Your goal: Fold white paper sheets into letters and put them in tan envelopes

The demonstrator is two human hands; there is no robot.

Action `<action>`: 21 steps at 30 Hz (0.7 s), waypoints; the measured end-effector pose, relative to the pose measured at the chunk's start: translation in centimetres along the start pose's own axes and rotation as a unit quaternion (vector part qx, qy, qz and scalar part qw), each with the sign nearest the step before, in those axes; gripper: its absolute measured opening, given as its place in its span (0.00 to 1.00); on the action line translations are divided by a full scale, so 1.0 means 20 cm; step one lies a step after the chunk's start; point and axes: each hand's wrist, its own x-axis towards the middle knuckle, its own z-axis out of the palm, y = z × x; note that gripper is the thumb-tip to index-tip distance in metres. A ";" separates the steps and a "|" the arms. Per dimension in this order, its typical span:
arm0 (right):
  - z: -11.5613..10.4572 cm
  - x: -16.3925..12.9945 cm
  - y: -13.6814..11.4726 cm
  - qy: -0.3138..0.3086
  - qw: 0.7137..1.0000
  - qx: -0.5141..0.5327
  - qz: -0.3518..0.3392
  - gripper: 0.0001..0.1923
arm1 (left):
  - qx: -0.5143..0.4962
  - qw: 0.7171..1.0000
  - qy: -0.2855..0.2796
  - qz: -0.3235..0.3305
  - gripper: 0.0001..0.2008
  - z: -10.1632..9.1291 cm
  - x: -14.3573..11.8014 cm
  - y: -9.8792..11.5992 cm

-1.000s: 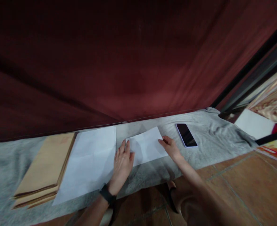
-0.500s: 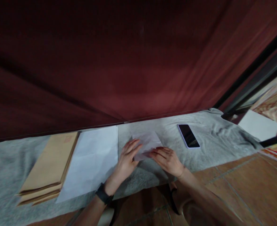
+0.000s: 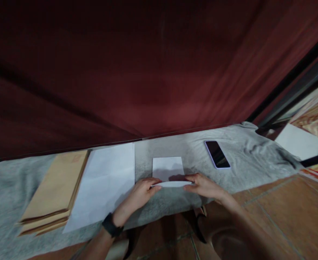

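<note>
A small sheet of white paper [image 3: 168, 167] lies on the grey cloth [image 3: 148, 151] in front of me, its near part lifted and bowed in a thin curve. My left hand [image 3: 144, 190] pinches the left end of that raised edge between thumb and fingers. At the opposite end, my right hand [image 3: 203, 185] grips the paper the same way. Whether the raised strip and the flat part are one folded sheet or two pieces, I cannot tell. Left of my left hand, large white sheets [image 3: 104, 180] lie flat.
A stack of brown envelopes [image 3: 54, 184] lies at the far left. To the right is a phone [image 3: 217, 154] in a light purple case. A dark red curtain [image 3: 148, 90] hangs behind the cloth. Printed pictures [image 3: 317, 119] and a dark frame stand at right, above a tiled floor [image 3: 280, 209].
Both hands have drawn toward me and apart, from lying on the paper to pinching its near edge at both ends. That edge has come up off the cloth, and the paper looks straighter.
</note>
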 end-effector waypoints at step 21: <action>0.12 0.26 0.01 0.208 0.935 -0.186 0.217 0.13 | -0.039 0.969 0.168 -0.180 0.08 0.06 0.19 -0.09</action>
